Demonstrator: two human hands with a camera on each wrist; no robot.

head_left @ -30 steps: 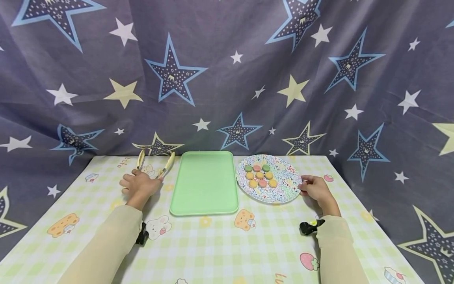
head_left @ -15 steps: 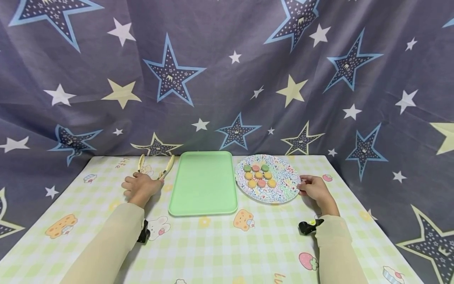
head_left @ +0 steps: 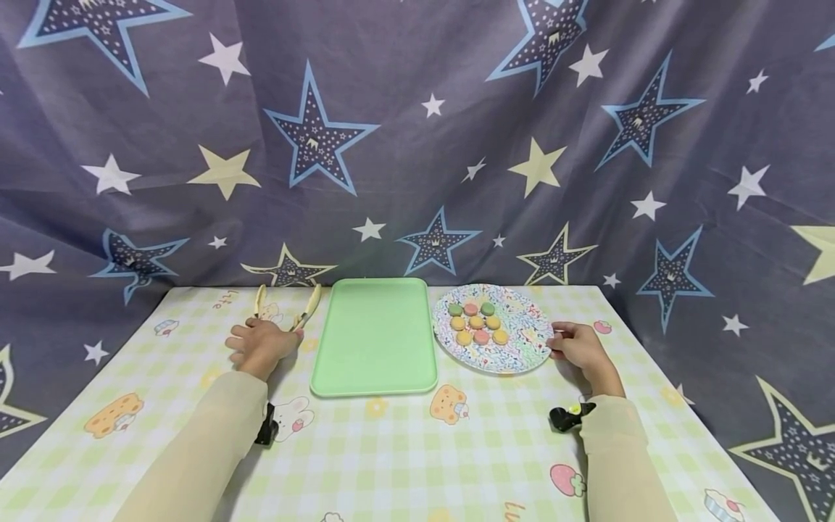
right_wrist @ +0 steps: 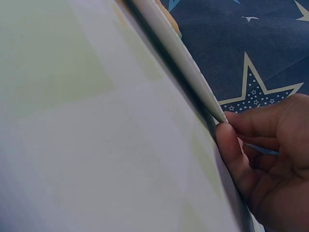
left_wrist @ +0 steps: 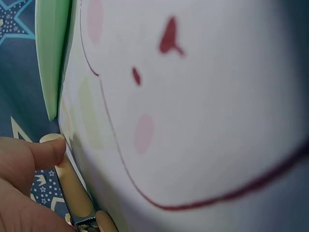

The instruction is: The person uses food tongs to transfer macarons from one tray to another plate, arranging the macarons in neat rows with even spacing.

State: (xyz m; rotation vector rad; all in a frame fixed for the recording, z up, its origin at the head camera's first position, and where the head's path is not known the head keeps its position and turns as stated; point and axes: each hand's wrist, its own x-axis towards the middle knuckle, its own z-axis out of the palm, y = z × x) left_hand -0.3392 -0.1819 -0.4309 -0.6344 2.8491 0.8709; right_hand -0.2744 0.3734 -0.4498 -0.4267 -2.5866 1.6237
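Observation:
My left hand [head_left: 264,346] is over a pair of cream-coloured tongs [head_left: 309,306] at the table's left, whose two arms spread apart toward the back. In the left wrist view the thumb [left_wrist: 48,152] presses the end of one tong handle [left_wrist: 75,188]; the other fingers are mostly out of that view. On the right, my right hand [head_left: 580,351] pinches the rim of a round speckled plate [head_left: 525,348] between thumb and fingers, seen closely on the plate's edge [right_wrist: 186,60] in the right wrist view. Several yellow, pink and green macarons [head_left: 476,322] sit in rows on the plate's left half.
A light green rectangular tray [head_left: 376,341] lies between the tongs and the plate. The table has a green-and-white checked cloth [head_left: 391,464] with cartoon prints. A dark star-patterned curtain [head_left: 404,145] hangs along the table's back edge.
The left hand has shifted slightly to the right and its fingers have moved a little on the tongs. The right hand, plate, macarons and tray stay in place.

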